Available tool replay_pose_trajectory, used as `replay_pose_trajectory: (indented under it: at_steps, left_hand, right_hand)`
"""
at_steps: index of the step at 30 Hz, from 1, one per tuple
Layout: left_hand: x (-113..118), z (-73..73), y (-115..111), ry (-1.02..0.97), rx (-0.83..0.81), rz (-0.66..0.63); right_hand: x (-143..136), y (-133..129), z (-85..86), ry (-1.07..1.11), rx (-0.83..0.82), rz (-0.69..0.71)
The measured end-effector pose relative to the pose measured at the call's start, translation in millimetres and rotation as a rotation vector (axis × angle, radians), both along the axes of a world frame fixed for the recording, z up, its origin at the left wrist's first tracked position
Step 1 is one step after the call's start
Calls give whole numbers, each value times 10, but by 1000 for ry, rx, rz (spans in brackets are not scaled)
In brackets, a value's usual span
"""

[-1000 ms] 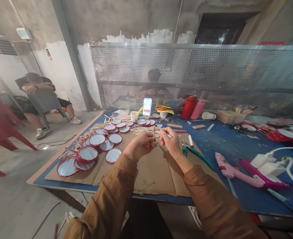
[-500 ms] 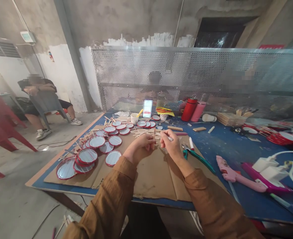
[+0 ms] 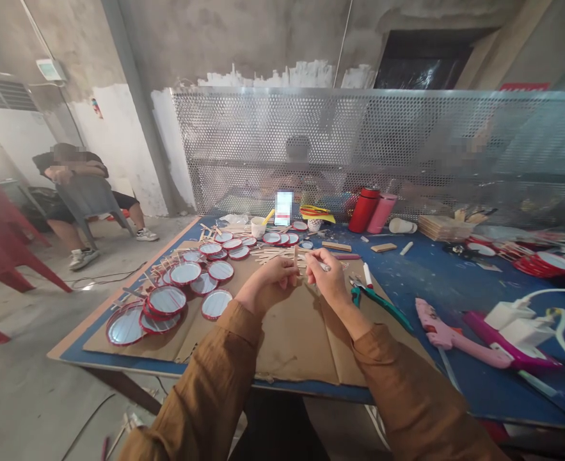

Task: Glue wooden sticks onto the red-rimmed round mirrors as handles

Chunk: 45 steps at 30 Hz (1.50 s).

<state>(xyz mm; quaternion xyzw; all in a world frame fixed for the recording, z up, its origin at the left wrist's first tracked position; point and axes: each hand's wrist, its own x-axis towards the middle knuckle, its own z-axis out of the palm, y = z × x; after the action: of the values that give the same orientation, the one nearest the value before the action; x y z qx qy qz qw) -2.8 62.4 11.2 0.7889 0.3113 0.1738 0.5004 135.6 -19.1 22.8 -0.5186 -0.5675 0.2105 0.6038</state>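
Observation:
Above the cardboard sheet, my left hand pinches a thin wooden stick, which stands upright between thumb and fingers. Close beside it on the right, my right hand is closed on a slim white pen-like thing, mostly covered by the fingers. Its tip points toward the stick; whether they touch I cannot tell. More wooden sticks lie loose behind my hands. To the left, several round discs with red rims lie in overlapping piles, some with sticks attached.
Right of my hands lie green-handled pliers and a white marker. Farther right are a pink glue gun and a power strip with white plugs. A phone, a paper cup and a red bottle stand at the back.
My hands hold nearly the same place and grip. The wooden stick shows slightly more upright, and the whole view has shifted a little.

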Motion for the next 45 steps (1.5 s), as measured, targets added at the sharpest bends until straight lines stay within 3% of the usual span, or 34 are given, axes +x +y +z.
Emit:
replay_pose_trajectory:
  at_steps: [7, 17, 30, 45]
  left_hand:
    - [11, 58, -57, -5, -10, 36]
    - [25, 21, -31, -87, -12, 34]
    - [4, -80, 69, 63, 34, 38]
    - [-6, -29, 26, 100, 48, 62]
  right_hand:
    - [8, 1, 8, 26, 3, -13]
    - [22, -10, 12, 65, 56, -35]
    - [68, -18, 30, 69, 74, -69]
    - [79, -58, 23, -13, 71, -76]
